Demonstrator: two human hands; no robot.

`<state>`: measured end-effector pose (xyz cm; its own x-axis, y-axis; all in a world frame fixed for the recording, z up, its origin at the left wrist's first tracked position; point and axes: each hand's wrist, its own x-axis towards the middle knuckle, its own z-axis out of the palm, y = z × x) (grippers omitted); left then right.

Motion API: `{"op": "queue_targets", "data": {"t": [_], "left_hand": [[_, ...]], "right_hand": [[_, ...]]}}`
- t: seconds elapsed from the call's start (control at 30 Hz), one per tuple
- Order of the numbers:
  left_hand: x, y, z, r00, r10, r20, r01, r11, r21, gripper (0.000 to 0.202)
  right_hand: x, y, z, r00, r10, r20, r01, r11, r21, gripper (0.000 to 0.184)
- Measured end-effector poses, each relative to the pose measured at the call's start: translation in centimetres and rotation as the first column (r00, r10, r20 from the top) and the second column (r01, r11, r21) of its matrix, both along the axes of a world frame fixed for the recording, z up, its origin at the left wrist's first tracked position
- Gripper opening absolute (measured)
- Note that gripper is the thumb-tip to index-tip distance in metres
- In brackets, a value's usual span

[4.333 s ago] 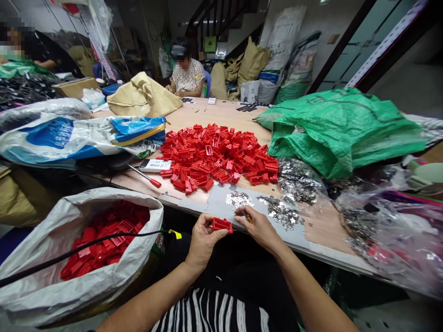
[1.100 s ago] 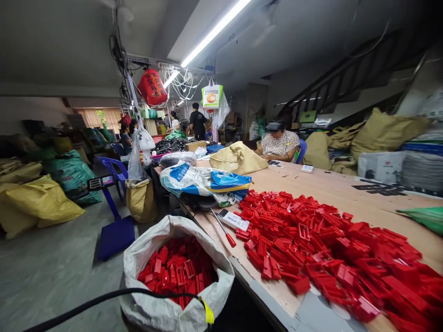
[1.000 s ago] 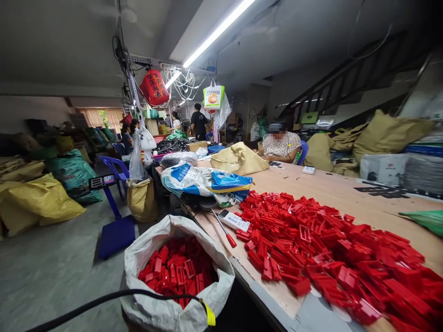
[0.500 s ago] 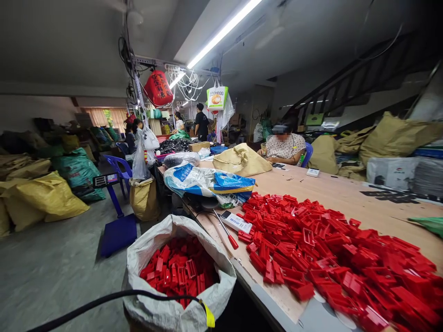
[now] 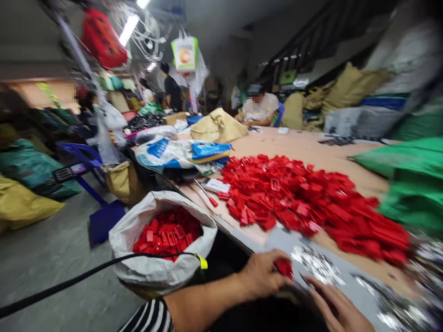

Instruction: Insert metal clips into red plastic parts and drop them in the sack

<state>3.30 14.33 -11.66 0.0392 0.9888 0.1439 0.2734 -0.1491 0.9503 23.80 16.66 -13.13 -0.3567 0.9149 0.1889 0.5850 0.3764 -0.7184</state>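
My left hand point(image 5: 263, 273) reaches in from below, its fingers closed around a red plastic piece point(image 5: 284, 266) at the table's front edge. To its right is my right hand point(image 5: 337, 302), fingers bent and blurred. A thin dark sliver shows at its fingertips, too small and smeared to name. Beyond both hands spreads a large heap of red plastic pieces point(image 5: 294, 193). Small shiny metal parts point(image 5: 318, 263) lie on a grey sheet close to my fingers, and another pile of shiny metal parts point(image 5: 398, 304) sits farther right.
Left of the table stands a white sack point(image 5: 128, 230) filled with red pieces, a black cable point(image 5: 69, 279) crossing it. A red-handled tool point(image 5: 207, 193) and a white box point(image 5: 216, 185) lie by the heap. Green sacking point(image 5: 415, 184) is at right. A co-worker point(image 5: 259, 106) sits across the table.
My view has swung right and down. Both hands have come into sight at the bottom, the left one with a red piece. Metal parts and more green sacking now show at right.
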Motion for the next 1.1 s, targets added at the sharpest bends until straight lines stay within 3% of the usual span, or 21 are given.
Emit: {"op": "queue_targets", "data": {"t": [0.1, 0.23, 0.9, 1.1], "left_hand": [[-0.5, 0.6, 0.3, 0.991, -0.049, -0.124, 0.058, 0.996, 0.069, 0.04], [-0.5, 0.9, -0.2, 0.985, -0.13, -0.114, 0.138, 0.988, 0.07, 0.04], [-1.1, 0.9, -0.1, 0.967, -0.23, -0.112, 0.24, 0.967, 0.082, 0.036], [-1.0, 0.9, 0.2, 0.963, -0.22, -0.154, 0.234, 0.969, 0.081, 0.036]], "right_hand": [[-0.6, -1.6, 1.6, 0.997, -0.029, 0.073, 0.029, 1.0, 0.005, 0.033], [-1.5, -2.4, 2.8, 0.991, -0.009, 0.132, 0.011, 1.0, -0.02, 0.028], [-1.6, -2.1, 3.5, 0.986, 0.089, 0.141, -0.077, 0.994, -0.083, 0.022], [-2.4, -2.2, 4.0, 0.969, 0.049, 0.244, -0.02, 0.993, -0.118, 0.019]]}}
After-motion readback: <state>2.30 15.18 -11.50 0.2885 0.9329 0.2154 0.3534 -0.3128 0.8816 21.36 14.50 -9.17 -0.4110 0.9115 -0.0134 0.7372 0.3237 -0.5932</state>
